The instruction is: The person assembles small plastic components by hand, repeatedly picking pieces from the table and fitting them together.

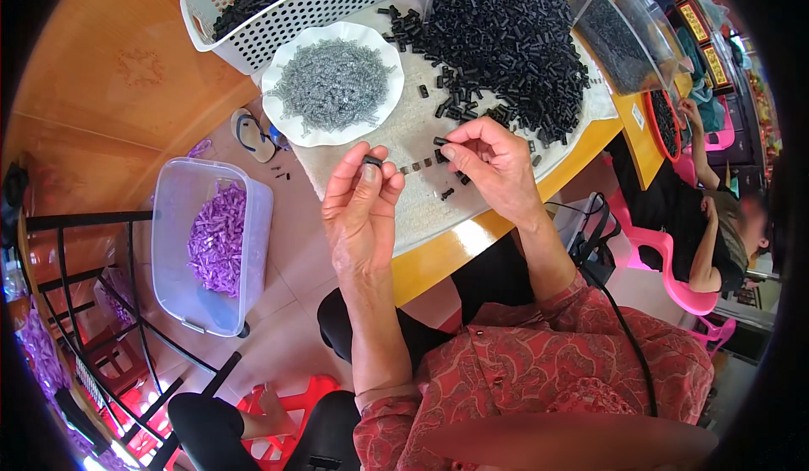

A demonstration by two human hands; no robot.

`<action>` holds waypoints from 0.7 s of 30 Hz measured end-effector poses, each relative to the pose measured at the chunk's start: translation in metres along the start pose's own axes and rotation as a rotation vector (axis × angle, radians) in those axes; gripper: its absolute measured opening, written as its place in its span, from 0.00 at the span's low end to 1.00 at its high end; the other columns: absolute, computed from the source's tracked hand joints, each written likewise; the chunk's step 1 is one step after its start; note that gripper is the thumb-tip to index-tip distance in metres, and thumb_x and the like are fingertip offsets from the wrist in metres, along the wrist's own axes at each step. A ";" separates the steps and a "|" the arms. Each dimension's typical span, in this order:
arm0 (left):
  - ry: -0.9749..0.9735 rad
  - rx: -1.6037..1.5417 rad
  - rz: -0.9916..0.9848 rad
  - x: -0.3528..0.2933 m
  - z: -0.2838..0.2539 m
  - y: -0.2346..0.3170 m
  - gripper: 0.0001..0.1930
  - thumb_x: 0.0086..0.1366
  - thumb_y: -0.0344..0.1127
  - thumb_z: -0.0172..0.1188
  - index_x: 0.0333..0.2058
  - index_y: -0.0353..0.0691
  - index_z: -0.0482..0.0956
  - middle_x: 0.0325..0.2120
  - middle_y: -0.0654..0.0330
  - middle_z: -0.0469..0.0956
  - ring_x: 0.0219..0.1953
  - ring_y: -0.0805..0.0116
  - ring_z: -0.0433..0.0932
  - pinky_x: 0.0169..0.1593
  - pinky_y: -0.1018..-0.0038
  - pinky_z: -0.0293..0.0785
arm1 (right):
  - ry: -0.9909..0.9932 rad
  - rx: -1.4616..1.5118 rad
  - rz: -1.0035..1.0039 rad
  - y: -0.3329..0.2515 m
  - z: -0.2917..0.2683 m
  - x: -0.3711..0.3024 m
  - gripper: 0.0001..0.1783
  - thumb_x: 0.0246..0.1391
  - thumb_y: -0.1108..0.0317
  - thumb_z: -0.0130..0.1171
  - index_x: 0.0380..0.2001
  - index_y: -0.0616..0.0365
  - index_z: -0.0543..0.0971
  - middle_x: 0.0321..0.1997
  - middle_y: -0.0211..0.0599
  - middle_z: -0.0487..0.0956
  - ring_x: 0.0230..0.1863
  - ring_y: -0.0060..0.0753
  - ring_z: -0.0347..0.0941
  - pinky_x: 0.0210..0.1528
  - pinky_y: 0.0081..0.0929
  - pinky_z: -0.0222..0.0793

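Note:
Between the thumb and fingers of my left hand (358, 210) is a small black cylindrical piece (372, 160). My right hand (499, 168) pinches another black piece (441, 141) by its end, a short way to the right. Both hands are over the near edge of a white cloth (421, 210) on the table. Beyond them a large heap of black pieces (506, 41) spreads over the cloth, with a few loose ones near my right hand. A white scalloped plate (282, 121) full of small clear parts (333, 83) sits beyond my left hand.
A white perforated basket (295, 20) of black parts stands at the far left, and a clear bin (619, 41) at the far right. On the floor at left is a clear tub (257, 252) of purple packets (217, 239). Another person (716, 235) sits at right by a pink chair (666, 256).

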State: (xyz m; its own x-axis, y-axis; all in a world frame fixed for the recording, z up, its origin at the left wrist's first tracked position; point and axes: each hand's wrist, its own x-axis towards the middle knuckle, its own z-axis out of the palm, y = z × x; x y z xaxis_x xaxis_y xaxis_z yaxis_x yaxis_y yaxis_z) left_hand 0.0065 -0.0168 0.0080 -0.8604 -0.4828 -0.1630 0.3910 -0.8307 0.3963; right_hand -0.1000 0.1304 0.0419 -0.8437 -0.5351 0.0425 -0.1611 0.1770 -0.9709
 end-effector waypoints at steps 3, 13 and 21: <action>-0.011 -0.011 -0.008 0.000 0.000 -0.002 0.15 0.63 0.22 0.55 0.48 0.34 0.75 0.43 0.52 0.76 0.39 0.68 0.77 0.45 0.71 0.78 | -0.016 0.106 0.017 -0.004 0.003 -0.002 0.06 0.53 0.79 0.60 0.34 0.63 0.75 0.30 0.29 0.78 0.29 0.16 0.74 0.30 0.14 0.70; 0.009 -0.007 -0.001 -0.001 0.000 0.004 0.15 0.64 0.22 0.54 0.49 0.33 0.74 0.42 0.51 0.76 0.38 0.68 0.77 0.44 0.72 0.78 | 0.076 -0.030 0.039 0.012 -0.008 -0.001 0.05 0.52 0.78 0.60 0.33 0.63 0.76 0.29 0.28 0.78 0.26 0.12 0.72 0.26 0.12 0.67; 0.024 -0.013 -0.013 0.001 -0.003 0.002 0.15 0.64 0.21 0.53 0.49 0.33 0.74 0.42 0.50 0.76 0.38 0.67 0.76 0.44 0.72 0.77 | 0.185 -0.359 -0.180 0.013 -0.021 -0.015 0.04 0.49 0.79 0.61 0.31 0.62 0.80 0.28 0.32 0.76 0.24 0.19 0.72 0.25 0.17 0.67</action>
State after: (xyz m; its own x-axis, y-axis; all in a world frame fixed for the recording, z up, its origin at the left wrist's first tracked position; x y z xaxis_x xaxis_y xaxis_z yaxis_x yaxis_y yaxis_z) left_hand 0.0075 -0.0201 0.0063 -0.8572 -0.4786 -0.1899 0.3846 -0.8403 0.3820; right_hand -0.0998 0.1583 0.0331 -0.8581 -0.4325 0.2768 -0.4541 0.3874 -0.8023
